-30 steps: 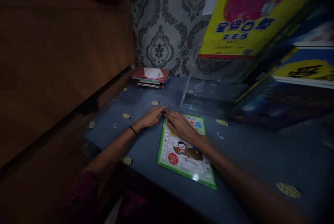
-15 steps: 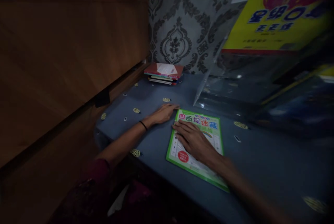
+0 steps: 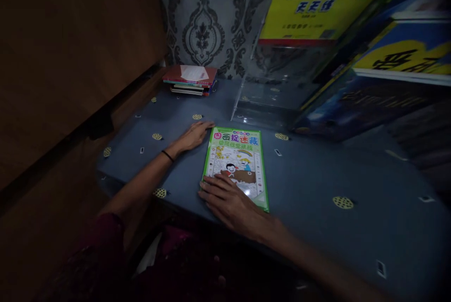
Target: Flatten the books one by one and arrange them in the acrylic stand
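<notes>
A green-bordered children's book [image 3: 246, 151] lies flat on the blue tablecloth, its cover up, with coloured characters and a cartoon drawing. My right hand [image 3: 234, 201] rests across the lower part of the cover, its fingers stretched out toward the left edge. At the book's upper left corner is my left hand [image 3: 193, 136], lying on the cloth with extended fingers, the fingertips touching or very near the corner. A black band circles the left wrist. The cover's lower left part is hidden under my right hand.
A stack of books [image 3: 190, 81] with a paper on top stands by the patterned wall. A clear acrylic stand [image 3: 268, 104] holds a yellow workbook [image 3: 317, 6], and more books [image 3: 398, 62] stand to the right. A wooden panel [image 3: 70, 48] rises on the left.
My right hand has slid down the cover toward its lower edge, uncovering the drawing. The book now lies straighter to the view. The camera has turned right.
</notes>
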### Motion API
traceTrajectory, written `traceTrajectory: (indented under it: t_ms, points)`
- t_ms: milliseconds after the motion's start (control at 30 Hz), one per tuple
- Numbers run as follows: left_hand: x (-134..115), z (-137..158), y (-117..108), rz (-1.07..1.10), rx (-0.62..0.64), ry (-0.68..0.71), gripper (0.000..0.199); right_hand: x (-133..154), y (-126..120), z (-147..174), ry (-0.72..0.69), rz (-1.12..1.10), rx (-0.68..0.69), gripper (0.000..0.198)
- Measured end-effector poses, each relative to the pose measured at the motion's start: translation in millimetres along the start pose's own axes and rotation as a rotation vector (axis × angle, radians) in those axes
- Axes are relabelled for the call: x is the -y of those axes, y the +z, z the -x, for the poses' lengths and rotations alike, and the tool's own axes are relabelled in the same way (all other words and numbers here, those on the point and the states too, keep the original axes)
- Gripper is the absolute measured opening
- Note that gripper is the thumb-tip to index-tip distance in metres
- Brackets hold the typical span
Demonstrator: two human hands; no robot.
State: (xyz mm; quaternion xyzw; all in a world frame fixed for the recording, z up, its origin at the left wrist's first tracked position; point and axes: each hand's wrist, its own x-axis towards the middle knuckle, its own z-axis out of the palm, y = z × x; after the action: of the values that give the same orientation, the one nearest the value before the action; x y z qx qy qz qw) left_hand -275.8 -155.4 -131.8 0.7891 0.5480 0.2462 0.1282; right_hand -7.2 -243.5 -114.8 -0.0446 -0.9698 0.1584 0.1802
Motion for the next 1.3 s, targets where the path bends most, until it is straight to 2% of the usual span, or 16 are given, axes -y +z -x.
traceTrajectory:
  t_ms: [233, 400, 467, 600, 700, 800, 933, 1200, 1300]
  points:
    - [-9.5, 1.8, -4.4, -0.022, 0.010, -0.027, 0.046, 4.5, -5.3, 1.9, 0.031, -0.076, 0.011, 0.036]
    - [-17.0, 4.2, -9.0, -0.055, 0.068, -0.067, 0.062, -1.6, -17.5, -1.3, 0.146, -0.235, 0.024, 0.032]
    - [-15.8, 4.9, -8.5, -0.064, 0.078, -0.077, 0.068, -15.4, -22.8, -9.4, 0.207, -0.233, -0.010, 0.034]
    - [-9.3, 4.8, -4.5, -0.068, 0.065, -0.065, 0.068, -58.6, -25.5, -40.2, 0.360, -0.066, -0.131, 0.043]
    - [-5.3, 3.7, -2.3, -0.077, 0.046, -0.058, 0.067, -86.6, -20.4, -63.4, 0.507, 0.056, -0.084, 0.046]
    - [-3.4, 2.7, -1.8, -0.085, 0.056, -0.061, 0.067, -99.9, -14.6, -72.1, 0.536, 0.118, -0.037, 0.049]
    - [-4.3, 2.4, -1.9, -0.079, 0.064, -0.063, 0.068, -105.7, -15.5, -57.9, 0.533, 0.150, -0.024, 0.051]
    - [-9.7, 2.7, -5.0, -0.079, 0.068, -0.075, 0.069, -132.3, -43.8, 10.6, 0.687, 0.131, -0.086, 0.046]
    - [-9.7, 2.4, -5.7, -0.086, 0.071, -0.084, 0.070, -138.4, -49.4, 26.8, 0.677, 0.081, -0.095, 0.047]
